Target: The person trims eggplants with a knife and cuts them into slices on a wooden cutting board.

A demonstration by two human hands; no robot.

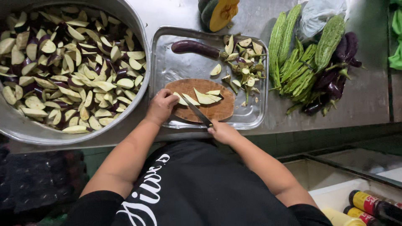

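Fingers of our left hand (161, 104) curl down on a pale eggplant slice (181, 99) to pin it, while our right hand (222, 131) is closed around the handle of a dark-bladed kitchen knife (197, 112) angled across the round wooden cutting board (209, 111). The board sits in a shallow steel tray (167, 67) on the counter (368, 96), presumably to catch trimmings. Slices show cream flesh with purple skin, like those heaped in the large metal basin (138, 25).

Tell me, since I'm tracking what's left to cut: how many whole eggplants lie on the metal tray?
1: a whole eggplant lies along the tray at its far edge, beside the trimmed stems. More may hide under those scraps.
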